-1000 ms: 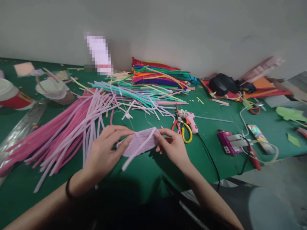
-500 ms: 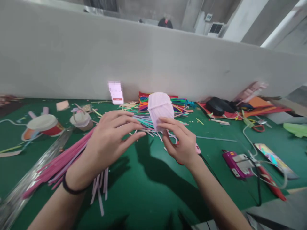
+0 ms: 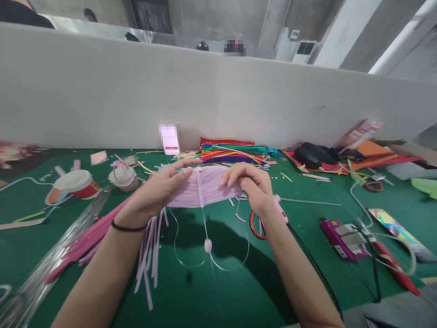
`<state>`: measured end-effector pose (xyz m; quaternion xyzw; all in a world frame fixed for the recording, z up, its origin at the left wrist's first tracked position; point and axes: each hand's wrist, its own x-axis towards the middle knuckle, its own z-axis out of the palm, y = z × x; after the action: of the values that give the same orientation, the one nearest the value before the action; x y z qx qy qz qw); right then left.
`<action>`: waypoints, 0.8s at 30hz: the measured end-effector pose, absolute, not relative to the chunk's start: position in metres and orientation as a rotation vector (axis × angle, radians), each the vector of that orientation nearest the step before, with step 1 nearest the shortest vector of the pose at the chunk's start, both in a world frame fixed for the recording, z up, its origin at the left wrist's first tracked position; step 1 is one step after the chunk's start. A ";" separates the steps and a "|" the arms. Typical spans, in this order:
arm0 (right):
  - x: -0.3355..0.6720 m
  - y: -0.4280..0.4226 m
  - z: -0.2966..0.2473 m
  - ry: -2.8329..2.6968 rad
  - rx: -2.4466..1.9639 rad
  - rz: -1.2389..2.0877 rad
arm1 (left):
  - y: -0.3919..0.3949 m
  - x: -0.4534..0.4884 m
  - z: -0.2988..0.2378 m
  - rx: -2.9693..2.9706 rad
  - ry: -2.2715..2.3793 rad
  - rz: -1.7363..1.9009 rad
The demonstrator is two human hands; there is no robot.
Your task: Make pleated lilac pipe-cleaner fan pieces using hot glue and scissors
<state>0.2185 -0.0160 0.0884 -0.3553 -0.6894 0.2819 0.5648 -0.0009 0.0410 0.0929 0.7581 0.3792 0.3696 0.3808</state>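
Both hands hold a pale pink pleated piece (image 3: 204, 187) stretched sideways above the green table (image 3: 218, 282). My left hand (image 3: 160, 191) pinches its left end, my right hand (image 3: 251, 184) its right end. A thin clear thread hangs from the piece's middle in loops, with a small pink bead (image 3: 207, 246) on it. A heap of pink and lilac strips (image 3: 102, 228) lies under my left forearm.
A stack of coloured strips (image 3: 232, 152) lies by the white partition. Red-handled scissors (image 3: 256, 225) and a pink glue gun (image 3: 280, 209) are beside my right wrist. Paper cups (image 3: 77, 184) stand left. A purple device (image 3: 341, 232), cables and foam sheets (image 3: 375, 152) are on the right.
The pink piece was bunched up in my right hand half a second ago; now both hands hold it spread out flat, and the thread with the bead hangs below it.
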 end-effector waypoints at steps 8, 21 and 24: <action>0.226 -0.011 0.089 -1.390 -1.111 0.616 | 0.041 -0.006 0.098 1.351 0.938 1.000; 0.220 -0.018 0.088 -1.460 -1.178 0.818 | 0.044 -0.023 0.098 1.634 0.873 0.873; 0.217 -0.023 0.090 -1.526 -1.167 0.823 | 0.035 -0.021 0.104 1.813 0.902 0.791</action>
<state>0.2165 -0.0226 0.0896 -0.4831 -0.6315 0.3407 0.5017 -0.0206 0.0352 0.1040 0.7382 0.3673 0.3220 0.4652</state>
